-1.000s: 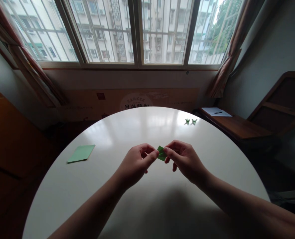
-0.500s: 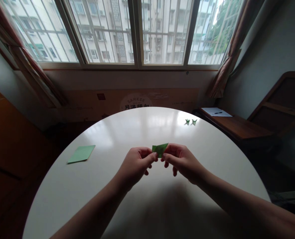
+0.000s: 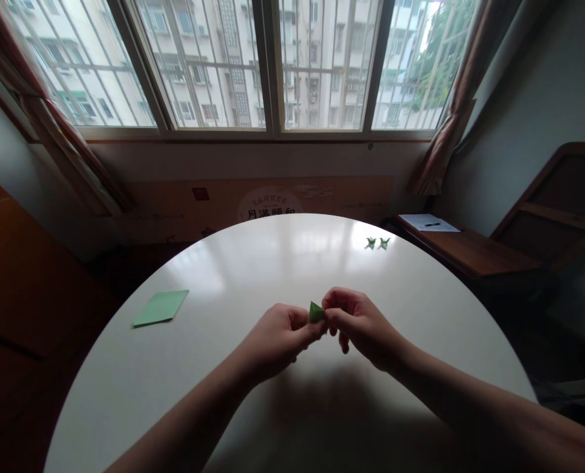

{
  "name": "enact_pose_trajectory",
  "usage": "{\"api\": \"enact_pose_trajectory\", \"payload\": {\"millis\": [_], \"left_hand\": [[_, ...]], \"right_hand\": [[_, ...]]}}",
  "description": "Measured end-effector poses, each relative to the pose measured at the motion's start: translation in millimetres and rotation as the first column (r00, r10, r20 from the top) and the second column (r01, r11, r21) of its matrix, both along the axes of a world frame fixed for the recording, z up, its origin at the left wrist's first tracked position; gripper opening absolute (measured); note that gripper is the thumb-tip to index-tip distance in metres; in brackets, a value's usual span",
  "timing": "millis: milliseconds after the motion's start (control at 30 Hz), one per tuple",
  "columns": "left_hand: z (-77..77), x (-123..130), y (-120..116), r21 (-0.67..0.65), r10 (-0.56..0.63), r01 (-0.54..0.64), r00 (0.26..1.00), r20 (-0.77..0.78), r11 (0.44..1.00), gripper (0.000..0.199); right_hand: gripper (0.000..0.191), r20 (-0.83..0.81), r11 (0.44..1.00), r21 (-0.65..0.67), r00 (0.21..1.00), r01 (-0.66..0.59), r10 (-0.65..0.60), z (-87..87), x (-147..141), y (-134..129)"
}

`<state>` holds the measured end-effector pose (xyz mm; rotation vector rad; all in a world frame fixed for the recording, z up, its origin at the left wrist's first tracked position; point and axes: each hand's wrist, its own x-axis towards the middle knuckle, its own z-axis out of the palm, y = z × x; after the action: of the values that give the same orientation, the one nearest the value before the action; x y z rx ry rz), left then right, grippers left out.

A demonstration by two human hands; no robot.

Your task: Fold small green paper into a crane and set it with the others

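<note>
A small folded piece of green paper [image 3: 315, 311] is held above the middle of the white round table [image 3: 253, 263], a pointed corner showing upward. My left hand [image 3: 287, 333] pinches its lower left part between thumb and fingers. From the right, my right hand [image 3: 354, 320] grips its right edge with thumb and forefinger, the other fingers curled below. On the table's left lies a flat light green square of paper [image 3: 161, 307]. Two small folded green paper figures [image 3: 371, 242] stand side by side near the far right edge.
Beyond the table on the right, a wooden surface [image 3: 490, 255] bears a white sheet [image 3: 413, 223] with a pen on it. A brown folding chair or panel leans behind it. Barred windows and tied curtains are at the back.
The green paper has turned, now showing a narrower, pointed shape. My left hand has moved slightly right and down, closer to my right hand.
</note>
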<state>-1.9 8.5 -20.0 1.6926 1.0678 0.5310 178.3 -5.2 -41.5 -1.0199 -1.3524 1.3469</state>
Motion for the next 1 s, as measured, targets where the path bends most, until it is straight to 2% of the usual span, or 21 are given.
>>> {"api": "enact_pose_trajectory", "payload": {"millis": [167, 367, 500, 633, 800, 1000], "left_hand": [[1.8, 0.0, -1.7, 0.156, 0.090, -0.099, 0.994, 0.063, 0.983, 0.027], [-1.1, 1.1, -2.1, 0.217, 0.193, -0.230, 0.965, 0.179, 0.949, 0.026], [-1.6, 3.0, -2.8, 0.177, 0.172, -0.203, 0.969, 0.175, 0.963, 0.027], [0.2, 4.0, -5.3, 0.184, 0.128, -0.153, 0.982, 0.139, 0.971, 0.022], [1.3, 5.0, -6.4, 0.207, 0.136, -0.167, 0.978, 0.158, 0.964, 0.017], [2.1, 2.2, -3.9, 0.165, 0.182, -0.212, 0.967, 0.179, 0.963, 0.021]], "right_hand": [[0.004, 0.123, 0.999, 0.027, 0.992, 0.019, -0.022, 0.9, -0.8, -1.0], [0.011, -0.001, 1.000, -0.009, 1.000, -0.002, 0.002, 0.9, -4.1, -3.3], [0.013, -0.061, 0.999, -0.034, 0.998, 0.029, -0.031, 1.7, -6.0, -4.2], [0.011, -0.042, 0.998, -0.032, 0.997, 0.062, -0.064, 3.3, -6.0, -3.6], [0.007, 0.009, 0.998, -0.025, 0.999, 0.053, -0.053, 4.0, -5.9, -2.8], [0.005, 0.044, 0.998, -0.045, 0.998, 0.036, -0.034, 2.9, -2.2, 0.1]]}}
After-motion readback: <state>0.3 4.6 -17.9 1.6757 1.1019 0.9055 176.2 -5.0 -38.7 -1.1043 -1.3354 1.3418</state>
